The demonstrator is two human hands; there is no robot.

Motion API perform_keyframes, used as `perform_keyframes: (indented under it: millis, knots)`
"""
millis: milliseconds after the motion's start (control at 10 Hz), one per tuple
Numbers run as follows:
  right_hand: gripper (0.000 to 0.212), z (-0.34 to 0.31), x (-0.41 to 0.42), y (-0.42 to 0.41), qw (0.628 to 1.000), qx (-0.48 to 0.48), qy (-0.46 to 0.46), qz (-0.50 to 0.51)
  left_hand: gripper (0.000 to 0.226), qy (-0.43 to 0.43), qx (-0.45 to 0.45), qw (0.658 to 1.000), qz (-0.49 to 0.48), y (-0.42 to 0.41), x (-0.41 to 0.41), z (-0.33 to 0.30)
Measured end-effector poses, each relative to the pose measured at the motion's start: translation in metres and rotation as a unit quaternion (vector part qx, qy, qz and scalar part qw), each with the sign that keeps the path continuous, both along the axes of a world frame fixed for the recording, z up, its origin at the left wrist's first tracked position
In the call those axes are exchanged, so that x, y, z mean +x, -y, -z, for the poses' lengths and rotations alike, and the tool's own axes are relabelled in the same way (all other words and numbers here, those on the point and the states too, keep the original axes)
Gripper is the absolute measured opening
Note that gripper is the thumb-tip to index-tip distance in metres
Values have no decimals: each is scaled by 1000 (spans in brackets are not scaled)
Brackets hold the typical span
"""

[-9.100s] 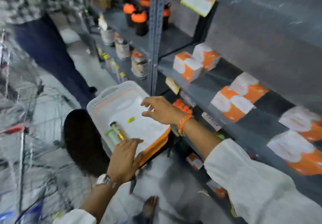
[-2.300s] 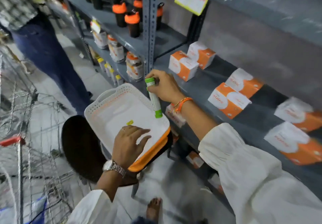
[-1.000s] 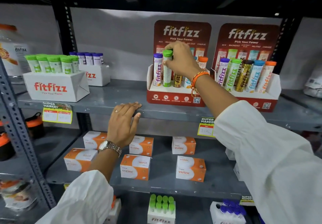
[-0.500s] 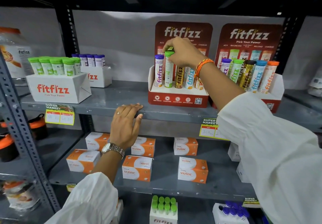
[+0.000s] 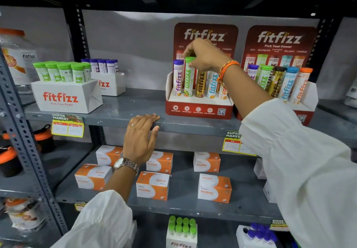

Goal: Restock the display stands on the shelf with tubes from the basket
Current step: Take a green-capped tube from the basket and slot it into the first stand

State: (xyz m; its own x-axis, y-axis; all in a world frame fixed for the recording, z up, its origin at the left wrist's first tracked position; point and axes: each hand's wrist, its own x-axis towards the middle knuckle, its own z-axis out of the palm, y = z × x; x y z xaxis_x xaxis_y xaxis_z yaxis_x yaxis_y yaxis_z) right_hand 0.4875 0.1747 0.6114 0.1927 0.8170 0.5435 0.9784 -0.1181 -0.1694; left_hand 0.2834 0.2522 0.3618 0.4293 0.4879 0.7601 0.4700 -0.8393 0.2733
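Note:
Two red fitfizz display stands sit side by side on the grey shelf (image 5: 123, 110). In the left stand (image 5: 199, 109) a green-capped tube (image 5: 189, 79) stands upright in the second slot, between a purple-capped tube (image 5: 177, 79) and a gold one (image 5: 201, 84). My right hand (image 5: 204, 54) grips the green tube's cap from above. The right stand (image 5: 307, 101) holds a full row of coloured tubes. My left hand (image 5: 142, 136) rests flat on the shelf's front edge, holding nothing. The basket is out of view.
White fitfizz boxes with green-capped tubes (image 5: 65, 95) and purple-capped tubes (image 5: 108, 82) stand at the shelf's left. Orange vizinc boxes (image 5: 152, 187) lie on the shelf below. More tube boxes (image 5: 181, 230) sit lower down. A perforated steel upright (image 5: 25, 131) rises at left.
My right hand carried the green-capped tube from the basket up to the left stand and lowered it into its slot. The left hand left the basket and settled on the shelf edge.

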Motion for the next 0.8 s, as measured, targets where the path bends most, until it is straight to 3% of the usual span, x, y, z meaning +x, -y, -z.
perform_keyframes:
  millis: [400,600,800]
  knots:
    - [44,-3,8,-4,999,-32,35,-1,49,2,8,1000,-4,-3,1,3]
    - [55,7,7,-11,994,-28,97,50,47,10,12,1000,-3,0,1,1]
    - [62,8,5,-10,996,-24,71,41,47,12,9,1000,-4,2,0,0]
